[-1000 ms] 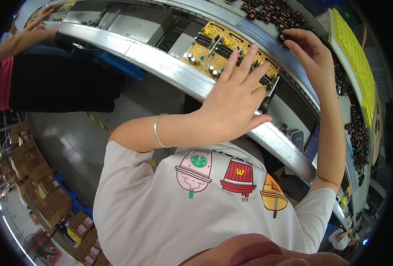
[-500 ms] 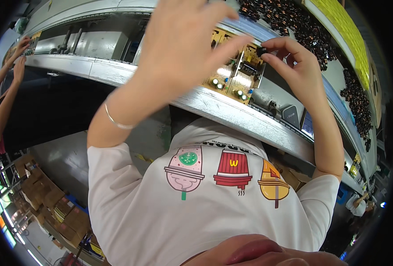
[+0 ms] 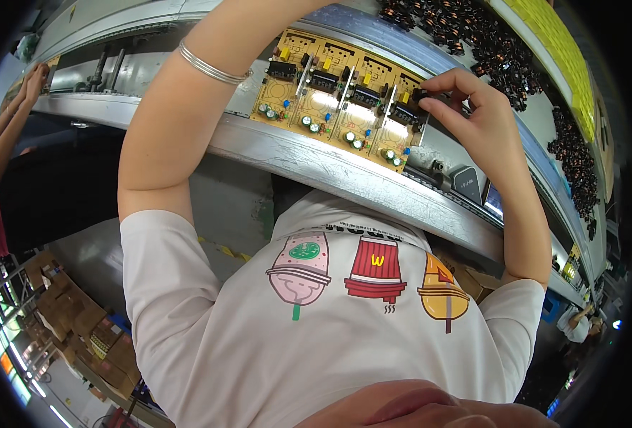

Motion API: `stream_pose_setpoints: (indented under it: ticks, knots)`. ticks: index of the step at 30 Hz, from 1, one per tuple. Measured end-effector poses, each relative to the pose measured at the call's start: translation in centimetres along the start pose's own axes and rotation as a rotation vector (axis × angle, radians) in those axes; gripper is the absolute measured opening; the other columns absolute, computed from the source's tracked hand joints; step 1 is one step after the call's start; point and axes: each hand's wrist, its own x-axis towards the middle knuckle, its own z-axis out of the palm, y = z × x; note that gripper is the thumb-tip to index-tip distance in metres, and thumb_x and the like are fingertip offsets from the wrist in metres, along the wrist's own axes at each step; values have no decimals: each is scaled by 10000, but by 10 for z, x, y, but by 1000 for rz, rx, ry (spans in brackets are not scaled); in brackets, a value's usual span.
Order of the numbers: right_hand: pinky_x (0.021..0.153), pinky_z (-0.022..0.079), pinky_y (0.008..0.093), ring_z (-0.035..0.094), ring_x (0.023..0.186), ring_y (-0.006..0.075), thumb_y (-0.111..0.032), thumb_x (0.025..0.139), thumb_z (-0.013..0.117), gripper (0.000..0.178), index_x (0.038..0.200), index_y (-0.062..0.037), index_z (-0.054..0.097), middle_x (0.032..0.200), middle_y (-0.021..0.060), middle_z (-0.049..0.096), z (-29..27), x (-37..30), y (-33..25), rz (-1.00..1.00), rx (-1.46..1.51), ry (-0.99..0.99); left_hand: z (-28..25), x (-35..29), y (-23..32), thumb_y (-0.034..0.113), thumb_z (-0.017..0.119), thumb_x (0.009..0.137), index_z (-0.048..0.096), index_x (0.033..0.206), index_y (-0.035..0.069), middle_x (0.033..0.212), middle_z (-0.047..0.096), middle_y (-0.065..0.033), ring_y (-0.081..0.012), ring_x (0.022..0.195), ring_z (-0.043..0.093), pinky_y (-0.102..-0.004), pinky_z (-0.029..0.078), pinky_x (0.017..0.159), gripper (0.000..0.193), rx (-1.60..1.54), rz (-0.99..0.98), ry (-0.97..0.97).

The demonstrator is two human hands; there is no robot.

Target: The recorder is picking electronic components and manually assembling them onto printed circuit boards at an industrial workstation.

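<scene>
I read the circuit-board panel [image 3: 286, 95] as tan, its large cylindrical capacitors [image 3: 324, 80] black, its box capacitors [image 3: 284, 53] yellow, the small pinched component [image 3: 419, 94] black. My feed shows a white T-shirt [image 3: 316, 364] printed with pink, red and orange motifs [image 3: 376, 269].

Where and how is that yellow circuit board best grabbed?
Probably by its short ends, coming from left and right. The board lies flat, its top crowded with upright metal plates and round parts, and its near long side runs along the metal rail.
</scene>
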Motion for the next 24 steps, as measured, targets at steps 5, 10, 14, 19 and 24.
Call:
stream_pose_setpoints:
  ticks: [5,10,14,19,24]
  knots:
    - [617,467,287,555,639,118,-164,887,779,212,1039,-24,733,828,52,719,4,-1,10,-93,4,68,28,-3,-12,364,709,921,767,1019,45,1083,712,-167,-346,1137,622,-439,489,1016,338,-99,195,29]
    - [705,474,269,554,721,109,-119,884,772,206,1052,-8,729,856,28,698,-7,-3,2,5,-47,-15,30,-12,-14,331,727,908,765,1045,58,1120,698,-140,-328,1163,606,-434,488,1022,308,-163,352,-25]
    - [670,479,280,574,696,123,-133,881,770,206,1044,-14,728,866,50,721,-8,-4,2,-82,-49,50,25,-17,-9,287,750,889,760,1070,65,1170,677,-114,-313,1197,585,-430,487,1029,286,-141,289,-133]
    - [742,477,265,556,764,112,-92,884,763,206,1065,-1,724,879,27,693,-8,-4,2,-12,-42,14,31,-18,-11,241,766,860,757,1055,78,1165,663,-97,-299,1196,583,-426,487,1030,254,-141,298,-115]
    - [739,498,287,596,784,141,-106,881,771,209,1062,-13,722,916,52,695,-9,-9,0,-10,-88,-35,25,-19,-6,209,767,840,747,990,75,1082,672,-97,-301,1136,605,-431,491,1005,202,-122,331,-82]
